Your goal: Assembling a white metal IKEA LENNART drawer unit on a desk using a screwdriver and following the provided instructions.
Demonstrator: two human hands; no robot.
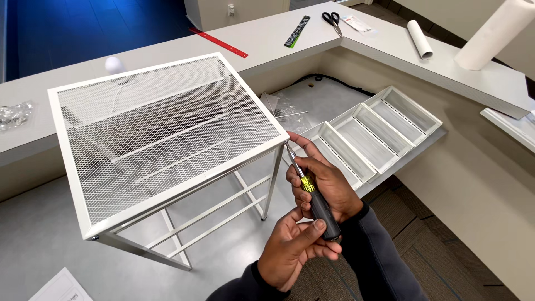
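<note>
A white metal frame with a mesh top [167,134] stands on the grey desk [33,245]. A screwdriver with a yellow and black handle [315,202] points its tip up at the frame's near right corner [285,140]. My right hand [329,181] wraps the yellow part of the handle and the shaft. My left hand [292,248] grips the black end of the handle from below.
Three white drawer trays [370,139] lie in a row to the right of the frame. On the raised counter sit scissors [333,20], a red ruler [220,43], paper towel rolls [490,33] and a bag of hardware [14,114]. A paper sheet [58,289] lies at front left.
</note>
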